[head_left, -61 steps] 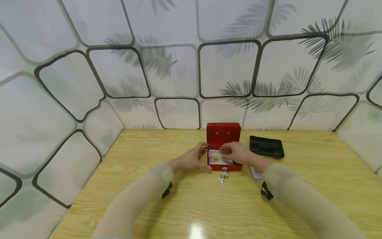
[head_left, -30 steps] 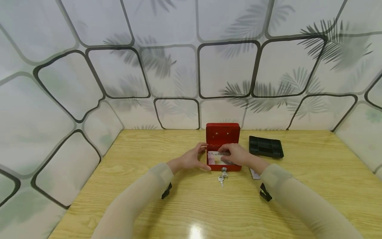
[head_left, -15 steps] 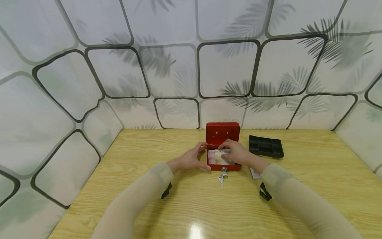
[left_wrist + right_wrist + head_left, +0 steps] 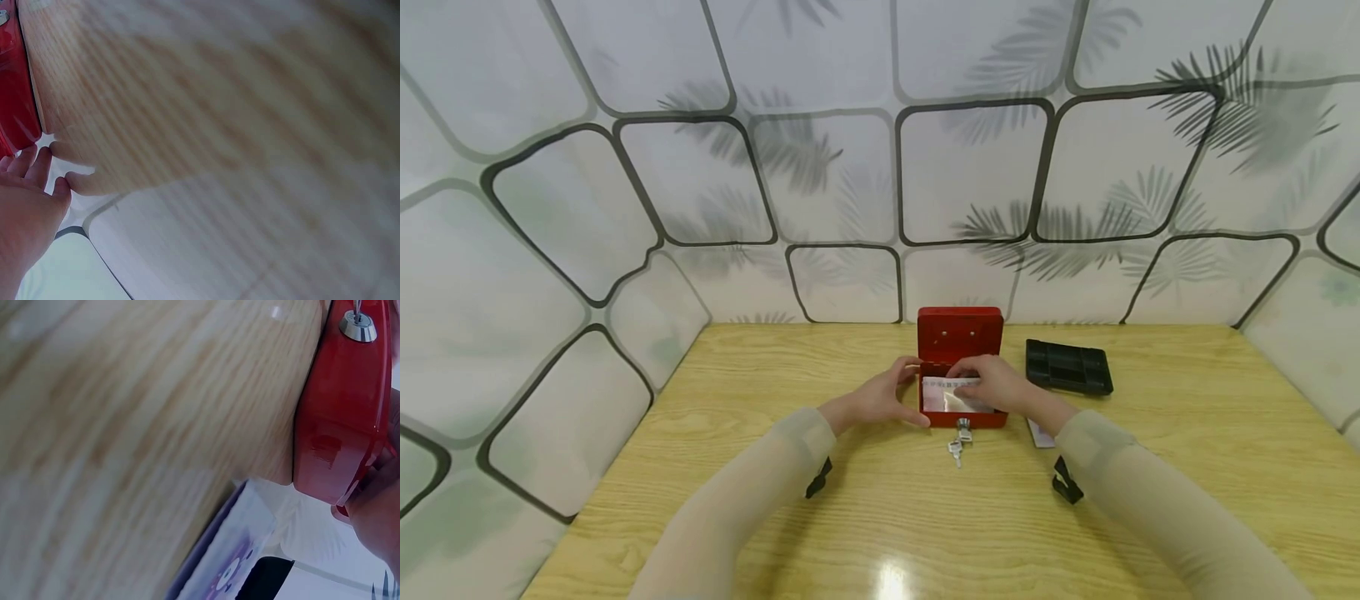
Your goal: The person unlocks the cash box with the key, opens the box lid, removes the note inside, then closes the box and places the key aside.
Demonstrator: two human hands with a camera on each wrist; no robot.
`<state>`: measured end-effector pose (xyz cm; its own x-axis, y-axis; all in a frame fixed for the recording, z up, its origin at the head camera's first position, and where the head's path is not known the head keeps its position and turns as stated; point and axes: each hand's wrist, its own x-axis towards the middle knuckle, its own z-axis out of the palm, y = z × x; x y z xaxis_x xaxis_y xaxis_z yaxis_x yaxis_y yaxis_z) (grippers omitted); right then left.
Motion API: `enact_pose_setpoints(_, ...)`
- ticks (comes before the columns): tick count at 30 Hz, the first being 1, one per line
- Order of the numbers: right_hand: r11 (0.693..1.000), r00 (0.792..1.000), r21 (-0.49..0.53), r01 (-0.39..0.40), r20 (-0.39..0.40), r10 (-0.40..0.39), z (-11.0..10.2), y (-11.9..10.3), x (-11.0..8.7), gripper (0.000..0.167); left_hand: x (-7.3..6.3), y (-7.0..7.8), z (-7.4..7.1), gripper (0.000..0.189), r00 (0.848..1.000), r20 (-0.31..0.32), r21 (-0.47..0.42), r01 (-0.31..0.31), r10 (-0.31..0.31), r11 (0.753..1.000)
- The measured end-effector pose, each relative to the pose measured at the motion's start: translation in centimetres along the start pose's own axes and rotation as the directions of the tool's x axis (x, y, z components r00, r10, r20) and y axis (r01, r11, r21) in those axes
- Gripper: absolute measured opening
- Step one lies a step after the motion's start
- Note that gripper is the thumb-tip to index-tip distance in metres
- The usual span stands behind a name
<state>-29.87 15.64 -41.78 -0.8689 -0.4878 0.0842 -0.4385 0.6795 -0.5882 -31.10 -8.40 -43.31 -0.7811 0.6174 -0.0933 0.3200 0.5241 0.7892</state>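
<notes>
A red cash box stands with its lid raised. Banknotes lie inside it. My left hand clasps the box's left end, thumb at the front corner and fingers at the back. In the left wrist view those fingers are right at the box's red corner. My right hand reaches over the box's right side, holding the banknotes between thumb and fingers. The box's side wall hides much of these fingers in the right wrist view. A key sits in the front lock.
Another key hangs in front of the box. A black compartment tray lies to the right. Below it, a stack of purple-printed notes rests partly under my right forearm. A patterned curtain borders the wooden table.
My right hand has shifted slightly inside the box. The banknotes, spread apart and a little raised half a second ago, now lie lower and more even. My left hand has stayed in place.
</notes>
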Motion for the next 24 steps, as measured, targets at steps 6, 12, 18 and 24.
enact_pose_setpoints(6,0.999,1.000,0.034,0.027,-0.015,-0.026,-0.2,0.1,0.0,0.018,0.2,-0.2,0.1,0.090,1.000,0.003,0.005,-0.004,0.004,1.000)
enact_pose_setpoints(12,0.997,0.999,0.066,0.036,-0.040,-0.033,-0.5,0.1,-0.1,0.016,0.0,0.0,0.0,0.090,1.000,0.004,0.001,0.006,-0.006,1.000)
enact_pose_setpoints(18,0.995,0.997,0.101,0.014,-0.070,-0.007,-1.1,-0.1,-0.2,0.019,-0.1,0.1,0.0,0.089,1.000,0.002,-0.009,0.003,-0.003,1.000)
enact_pose_setpoints(24,0.993,0.992,0.116,-0.012,-0.127,0.027,-2.8,-0.7,-0.3,0.022,-0.1,0.1,0.0,0.090,1.000,0.002,-0.016,0.005,-0.005,1.000)
